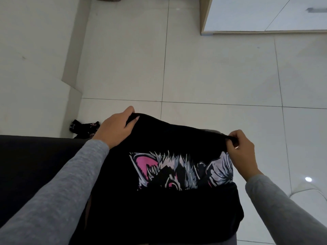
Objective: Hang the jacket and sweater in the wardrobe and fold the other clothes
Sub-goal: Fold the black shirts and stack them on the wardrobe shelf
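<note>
Grey sleeves (62, 183) flank a black shirt (168, 138) held out over the floor (212, 68). The left hand (115, 128) grips its far-left edge and the right hand (242, 149) pinches the far-right. That edge runs left to right between them, likely ready to fold nearward.

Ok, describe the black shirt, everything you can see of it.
The shirt is black, soft-looking fabric with a printed animal face in grey, white and pink, ears uppermost. It is held spread in front of the person, its top edge sagging between the hands. The left hand grips one top corner and the right hand pinches the other. A black layer covers the print's lower part. What supports it below is hidden.
</note>
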`<state>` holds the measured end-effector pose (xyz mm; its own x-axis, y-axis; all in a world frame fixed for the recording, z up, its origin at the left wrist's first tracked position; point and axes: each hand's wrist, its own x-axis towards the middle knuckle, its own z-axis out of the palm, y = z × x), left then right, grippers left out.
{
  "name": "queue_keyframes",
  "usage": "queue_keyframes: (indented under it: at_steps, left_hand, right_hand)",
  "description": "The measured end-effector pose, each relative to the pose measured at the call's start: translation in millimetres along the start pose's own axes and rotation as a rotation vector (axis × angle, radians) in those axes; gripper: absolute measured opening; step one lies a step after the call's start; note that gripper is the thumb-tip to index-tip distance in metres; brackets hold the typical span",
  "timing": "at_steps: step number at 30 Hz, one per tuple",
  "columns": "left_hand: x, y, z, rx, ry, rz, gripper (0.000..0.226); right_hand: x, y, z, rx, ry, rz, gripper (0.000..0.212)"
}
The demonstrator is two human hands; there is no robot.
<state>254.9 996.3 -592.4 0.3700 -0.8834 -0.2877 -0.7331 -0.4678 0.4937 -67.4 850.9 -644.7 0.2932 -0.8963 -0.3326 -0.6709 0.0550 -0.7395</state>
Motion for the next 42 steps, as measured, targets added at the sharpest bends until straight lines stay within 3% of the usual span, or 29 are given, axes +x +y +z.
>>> queue_keyframes:
  at_steps: [6, 10, 16, 25, 29, 32, 34, 36, 40, 42]
  left_hand:
    - [-31, 5, 12, 0.201, 0.108, 0.011, 0.038]
    - [-60, -3, 29, 0.251, 0.139, -0.006, 0.031]
    - [-104, 5, 44, 0.270, 0.206, -0.092, 0.037]
    - [-176, 19, 64, 0.185, 0.272, -0.213, 0.049]
    - [-205, 19, 78, 0.202, 0.237, -0.201, 0.051]
    - [-225, 13, 94, 0.158, 0.058, -0.184, 0.050]
    - [-236, 13, 102, 0.085, -0.060, -0.216, 0.062]
    - [-244, 17, 105, -0.097, 0.045, -0.298, 0.065]
    - [-232, 22, 101, -0.408, 0.464, -0.554, 0.044]
    - [-218, 21, 97, -0.462, 0.508, -0.659, 0.043]
  right_hand:
    - [-17, 28, 12, -0.230, 0.055, 0.171, 0.009]
    - [-27, 40, 10, -0.260, 0.087, 0.230, 0.011]
    - [-35, 40, -2, -0.047, 0.255, 0.189, 0.019]
    - [-80, 43, -18, 0.160, 0.287, 0.163, 0.014]
    - [-102, 54, -21, 0.225, 0.196, 0.239, 0.015]
    - [-116, 61, -20, 0.239, 0.056, 0.302, 0.022]
    - [-123, 61, -18, 0.289, 0.002, 0.357, 0.027]
    - [-129, 60, -12, 0.366, 0.015, 0.412, 0.025]
    - [-133, 51, 5, 0.622, 0.130, 0.502, 0.013]
    - [-132, 46, 13, 0.720, 0.190, 0.518, 0.024]
